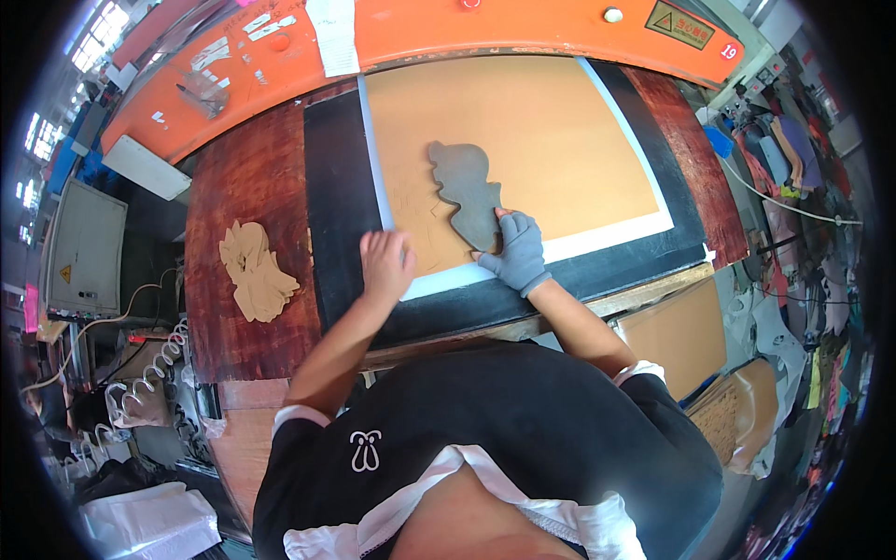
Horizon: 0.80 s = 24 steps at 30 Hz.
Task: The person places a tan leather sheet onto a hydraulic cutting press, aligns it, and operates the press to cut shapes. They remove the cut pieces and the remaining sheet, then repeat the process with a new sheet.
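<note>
A flat grey wavy-edged shape, which looks like a cutting die [471, 191], lies on a tan sheet [569, 140]. My right hand [518, 257], in a grey glove with bare fingertips, grips the lower right end of the die, thumb at its near edge. My bare left hand [387, 266] is over the near left corner of the sheet, apart from the die. Its fingers are smeared by motion, and I cannot make out anything in them. Faint cut lines mark the sheet left of the die. White edging borders the sheet on a black board [341, 187].
A pile of tan cut pieces [257, 271] lies on the reddish-brown table [210, 201] at left. An orange machine beam [523, 28] spans the far side. A grey electrical box [86, 247] stands far left, and hanging material scraps [784, 154] are at right.
</note>
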{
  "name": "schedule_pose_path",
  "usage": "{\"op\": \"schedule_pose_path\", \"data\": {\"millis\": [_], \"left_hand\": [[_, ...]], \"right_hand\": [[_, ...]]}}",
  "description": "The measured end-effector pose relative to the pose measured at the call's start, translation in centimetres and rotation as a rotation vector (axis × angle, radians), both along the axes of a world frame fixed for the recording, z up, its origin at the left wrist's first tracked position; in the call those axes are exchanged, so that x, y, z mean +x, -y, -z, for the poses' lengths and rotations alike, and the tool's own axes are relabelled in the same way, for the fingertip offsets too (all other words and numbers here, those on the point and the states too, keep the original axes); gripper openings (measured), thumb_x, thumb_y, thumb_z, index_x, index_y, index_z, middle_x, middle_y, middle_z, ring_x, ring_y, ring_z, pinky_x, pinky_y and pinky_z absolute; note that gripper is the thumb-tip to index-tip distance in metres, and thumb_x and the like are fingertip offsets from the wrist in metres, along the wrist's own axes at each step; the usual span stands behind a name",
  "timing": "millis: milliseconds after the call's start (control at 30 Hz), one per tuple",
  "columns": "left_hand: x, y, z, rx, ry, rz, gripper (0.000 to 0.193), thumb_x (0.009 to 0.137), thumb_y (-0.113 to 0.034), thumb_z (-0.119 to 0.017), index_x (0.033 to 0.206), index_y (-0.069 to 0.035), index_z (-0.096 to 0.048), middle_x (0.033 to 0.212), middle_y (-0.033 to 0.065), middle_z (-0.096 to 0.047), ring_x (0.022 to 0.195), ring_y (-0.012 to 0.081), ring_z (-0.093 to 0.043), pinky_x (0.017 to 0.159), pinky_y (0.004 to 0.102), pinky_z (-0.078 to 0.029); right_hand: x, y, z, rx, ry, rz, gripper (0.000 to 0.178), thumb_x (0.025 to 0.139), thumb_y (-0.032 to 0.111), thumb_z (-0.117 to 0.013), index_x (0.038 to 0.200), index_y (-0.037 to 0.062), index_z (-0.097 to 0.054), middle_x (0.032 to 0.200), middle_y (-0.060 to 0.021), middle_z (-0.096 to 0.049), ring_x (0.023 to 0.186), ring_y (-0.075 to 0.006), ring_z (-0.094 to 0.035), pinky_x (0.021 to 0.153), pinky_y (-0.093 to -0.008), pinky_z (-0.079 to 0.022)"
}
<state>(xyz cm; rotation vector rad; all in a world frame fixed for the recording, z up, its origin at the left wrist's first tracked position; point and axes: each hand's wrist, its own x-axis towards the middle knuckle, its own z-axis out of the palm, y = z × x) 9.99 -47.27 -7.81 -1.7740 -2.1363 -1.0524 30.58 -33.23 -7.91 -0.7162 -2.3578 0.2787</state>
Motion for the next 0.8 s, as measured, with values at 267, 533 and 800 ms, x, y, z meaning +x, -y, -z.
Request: {"op": "schedule_pose_path", "data": {"millis": [267, 533, 800], "left_hand": [[-4.5, -15.6, -0.9, -0.158, 0.232, -0.201, 0.043, 0.084, -0.021, -0.055, 0.12, 0.001, -0.046, 0.114, 0.0175, -0.058, 0.109, 0.0331, -0.052, 0.092, 0.0404, -0.04], [-4.5, -19.7, 2.0, -0.017, 0.78, 0.153, 0.046, 0.087, -0.02, -0.049, 0.127, 0.001, -0.04, 0.122, 0.0165, -0.055, 0.112, 0.0287, -0.052, 0.094, 0.0352, -0.04], [-5.3, -20.3, 2.6, -0.119, 0.952, 0.194, 0.04, 0.089, -0.018, -0.046, 0.124, 0.001, -0.045, 0.12, 0.015, -0.057, 0.112, 0.0225, -0.053, 0.093, 0.0311, -0.04]], "right_hand": [[-0.1, -0.3, 0.0, 0.008, -0.076, -0.026, 0.078, 0.055, 0.036, -0.078, 0.116, -0.0018, -0.047, 0.108, -0.0172, -0.052, 0.1, -0.0333, -0.049, 0.087, -0.0425, -0.038], [0.3, -0.1, -0.1, -0.108, -0.159, 0.036, 0.073, 0.052, 0.03, -0.079, 0.113, 0.0034, -0.049, 0.1, -0.0166, -0.05, 0.091, -0.0339, -0.049, 0.08, -0.0427, -0.041], [0.3, -0.1, -0.3, -0.148, -0.123, 0.064, 0.065, 0.053, 0.026, -0.078, 0.109, 0.0069, -0.05, 0.104, -0.0203, -0.045, 0.096, -0.0374, -0.045, 0.079, -0.0438, -0.042]]}}
